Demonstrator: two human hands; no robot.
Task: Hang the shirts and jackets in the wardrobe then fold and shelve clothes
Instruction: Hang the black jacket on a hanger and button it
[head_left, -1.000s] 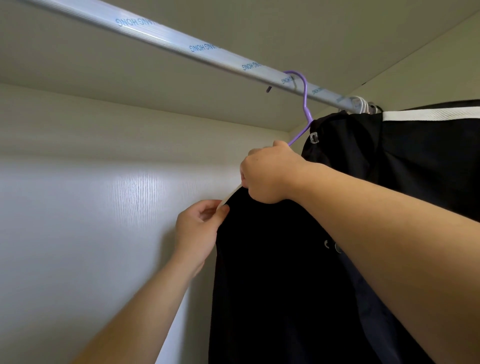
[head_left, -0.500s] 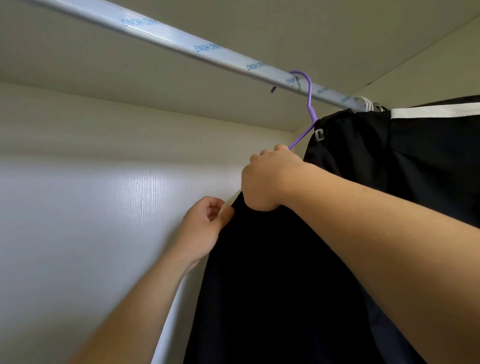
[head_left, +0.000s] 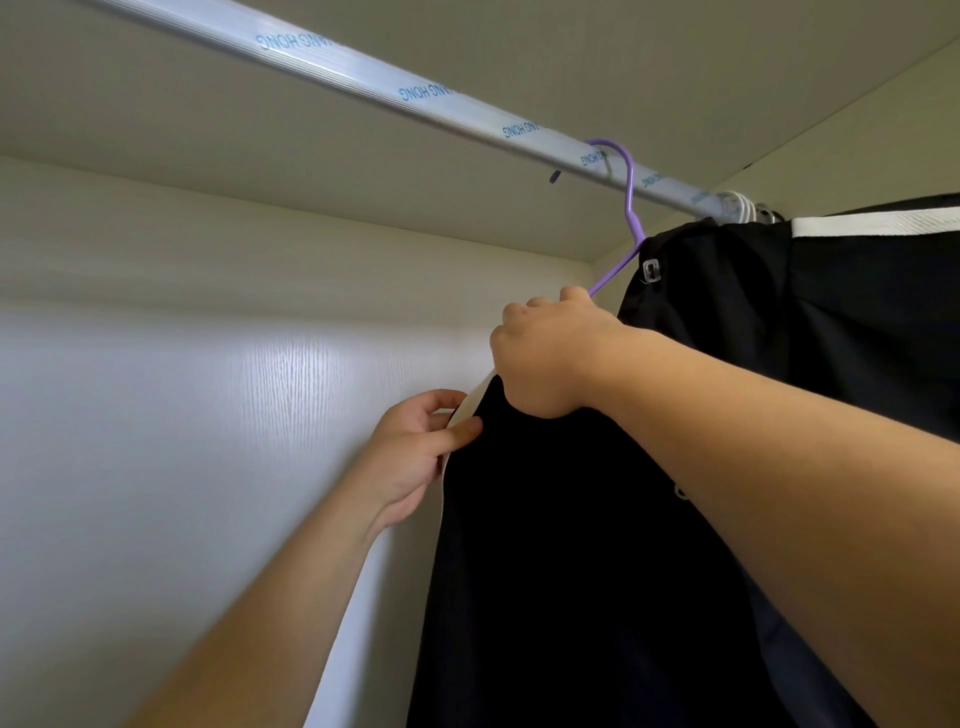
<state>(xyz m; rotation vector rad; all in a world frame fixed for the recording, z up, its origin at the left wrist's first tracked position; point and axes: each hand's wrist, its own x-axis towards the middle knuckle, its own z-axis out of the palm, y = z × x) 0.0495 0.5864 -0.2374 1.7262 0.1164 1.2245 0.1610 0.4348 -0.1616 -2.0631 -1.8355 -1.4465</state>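
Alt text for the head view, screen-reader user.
A black garment hangs on a purple hanger hooked over the wardrobe rail; the right hand grips its top, the left hand pinches its white-trimmed edge. More black clothes hang further right.

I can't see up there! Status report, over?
Right hand grips black garment on purple hanger, hooked over rail. Left hand pinches its white edge. Other black clothes crowd the right.

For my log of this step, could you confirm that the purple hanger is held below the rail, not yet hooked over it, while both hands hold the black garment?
Not quite: the head view shows the purple hanger already hooked over the rail. The rest stands: the right hand grips the black garment at its top, and the left hand pinches its white edge.
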